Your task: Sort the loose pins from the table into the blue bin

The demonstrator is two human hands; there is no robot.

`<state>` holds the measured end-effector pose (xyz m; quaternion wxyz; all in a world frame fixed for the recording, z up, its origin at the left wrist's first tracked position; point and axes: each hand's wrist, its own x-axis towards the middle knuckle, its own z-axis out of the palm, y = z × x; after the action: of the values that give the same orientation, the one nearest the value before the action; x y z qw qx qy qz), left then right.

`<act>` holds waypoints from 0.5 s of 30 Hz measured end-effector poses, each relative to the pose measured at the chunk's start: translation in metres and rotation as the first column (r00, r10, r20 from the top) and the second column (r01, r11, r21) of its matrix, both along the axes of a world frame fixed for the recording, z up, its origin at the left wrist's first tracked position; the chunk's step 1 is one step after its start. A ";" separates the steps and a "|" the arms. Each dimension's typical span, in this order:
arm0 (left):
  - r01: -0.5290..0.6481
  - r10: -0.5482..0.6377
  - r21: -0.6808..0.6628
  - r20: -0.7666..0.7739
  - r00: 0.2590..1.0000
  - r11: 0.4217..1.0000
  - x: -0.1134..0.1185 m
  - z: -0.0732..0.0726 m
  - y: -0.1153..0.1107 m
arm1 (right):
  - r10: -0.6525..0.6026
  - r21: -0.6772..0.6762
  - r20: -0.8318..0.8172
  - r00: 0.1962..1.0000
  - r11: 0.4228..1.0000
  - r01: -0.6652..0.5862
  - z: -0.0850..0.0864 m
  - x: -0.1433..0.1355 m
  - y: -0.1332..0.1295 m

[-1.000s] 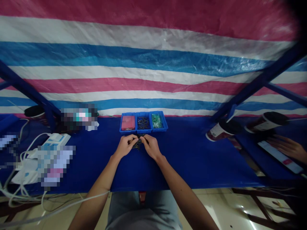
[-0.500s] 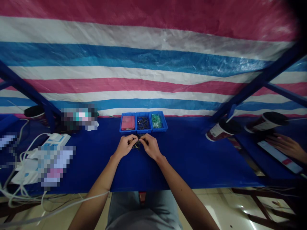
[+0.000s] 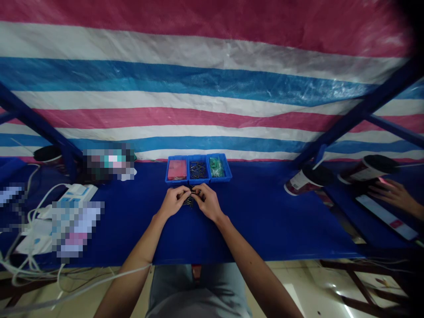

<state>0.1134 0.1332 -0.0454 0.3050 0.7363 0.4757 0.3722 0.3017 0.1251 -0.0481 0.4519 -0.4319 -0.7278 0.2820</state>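
My left hand [image 3: 172, 202] and my right hand [image 3: 208, 202] meet over the table, fingertips closed in a pinch and almost touching. Whatever is between them is too small and too covered to make out. Below the fingertips lies a small heap of thin dark pieces [image 3: 188, 202], screw-like, some with a yellowish glint; my hands cover part of it. Just beyond stand three blue bins in a row. The left bin [image 3: 177, 182] holds flat pink pieces [image 3: 177, 169], the middle one similar thin dark pieces [image 3: 198, 170], the right one green pieces [image 3: 217, 167] in clear wrapping.
White power strips and cables [image 3: 36, 236] lie at the left, beside a blurred-out device [image 3: 77, 232]. A lidded cup [image 3: 304, 180] stands at the right. Farther right, another person's hand [image 3: 397, 196] is above a phone [image 3: 386, 216]. A striped sheet [image 3: 212, 101] hangs behind the blue table [image 3: 265, 221].
My right fingers have shifted slightly at the pinch, while both arms stay in place. At the far right, the other person's hand has lifted a little from the phone.
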 end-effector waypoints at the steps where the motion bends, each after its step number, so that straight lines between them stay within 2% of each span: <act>1: 0.000 0.000 0.000 -0.001 1.000 1.000 0.000 0.000 0.000 | -0.003 0.003 0.000 1.000 1.000 0.003 -0.001 0.000 0.000; 15: -0.006 0.006 -0.001 -0.004 1.000 1.000 0.000 -0.001 0.000 | -0.034 0.029 0.047 0.998 0.999 0.033 -0.001 0.000 0.001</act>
<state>0.1132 0.1333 -0.0465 0.3034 0.7356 0.4786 0.3712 0.3018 0.1266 -0.0492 0.4451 -0.4442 -0.7348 0.2540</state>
